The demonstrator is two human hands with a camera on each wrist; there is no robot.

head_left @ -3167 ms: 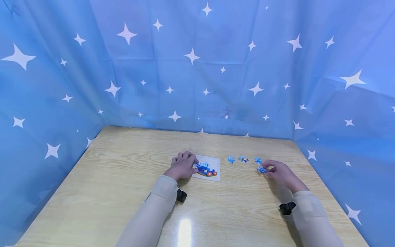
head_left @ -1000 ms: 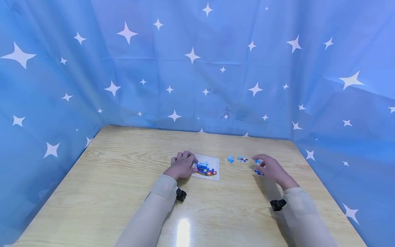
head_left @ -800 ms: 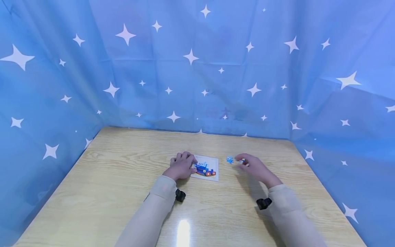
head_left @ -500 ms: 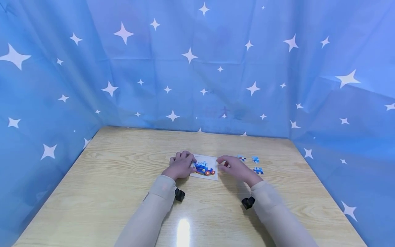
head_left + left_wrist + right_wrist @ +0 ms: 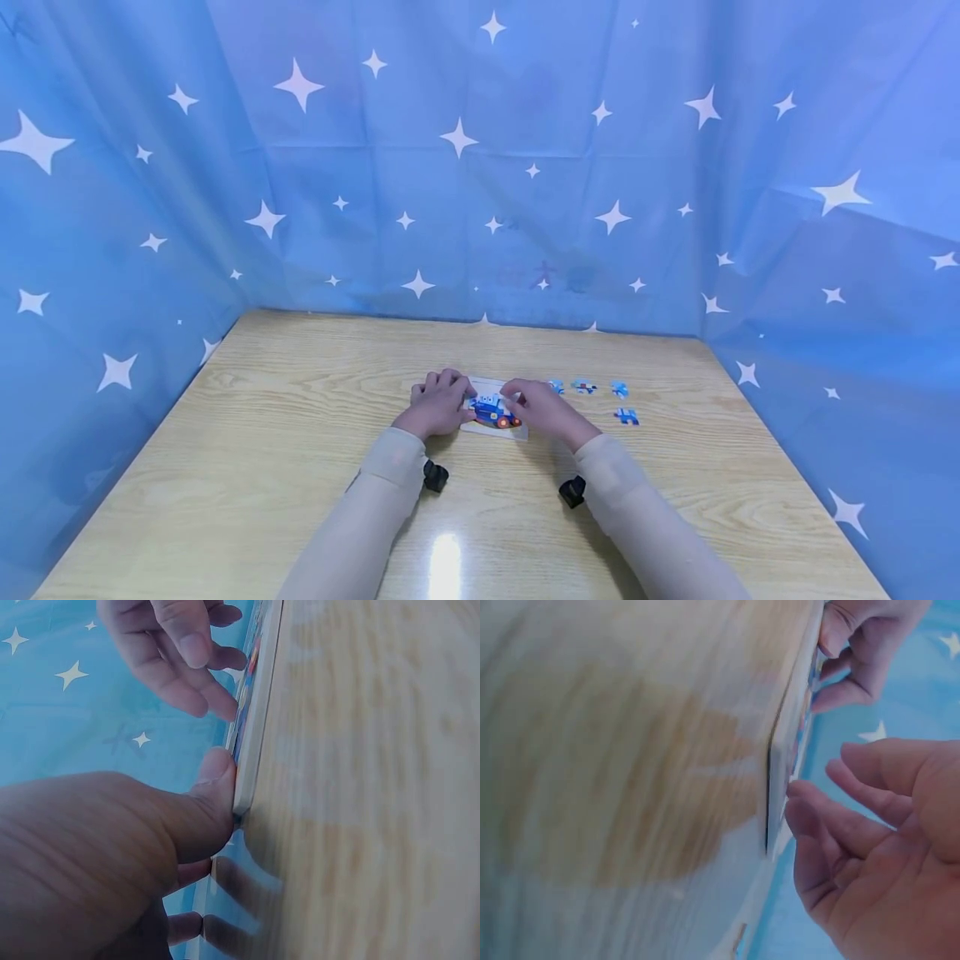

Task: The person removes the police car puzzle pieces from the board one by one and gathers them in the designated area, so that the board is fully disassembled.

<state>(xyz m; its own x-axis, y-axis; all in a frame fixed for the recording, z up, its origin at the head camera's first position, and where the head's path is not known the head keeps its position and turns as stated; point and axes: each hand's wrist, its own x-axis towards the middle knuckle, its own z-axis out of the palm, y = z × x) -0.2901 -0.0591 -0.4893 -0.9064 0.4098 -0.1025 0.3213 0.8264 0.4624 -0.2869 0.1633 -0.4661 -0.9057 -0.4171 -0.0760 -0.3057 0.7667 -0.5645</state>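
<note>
A square jigsaw puzzle in a white frame [image 5: 513, 433], with a blue cartoon vehicle and orange wheels, lies flat on the wooden table. My left hand [image 5: 437, 406] holds its left side, the thumb pressed on the near corner and the other fingers bent around the far part. Over the right half of the puzzle hovers my right hand [image 5: 543, 408]. In the right wrist view, this right hand [image 5: 885, 847] has loosely bent fingers with nothing between them, the fingertips right by the frame's edge. Its fingers hide part of the picture in the head view.
Several loose blue puzzle pieces lie right of the frame: one piece [image 5: 556, 387] partly behind my right hand, a second piece [image 5: 584, 386], a third piece [image 5: 619, 389] and a nearer piece [image 5: 627, 417]. A blue star-patterned curtain [image 5: 465, 208] encloses the table [image 5: 262, 467].
My right hand let go of a puzzle piece at the far right, then moved left, past the other loose pieces, to above the puzzle. My left hand stayed at the frame.
</note>
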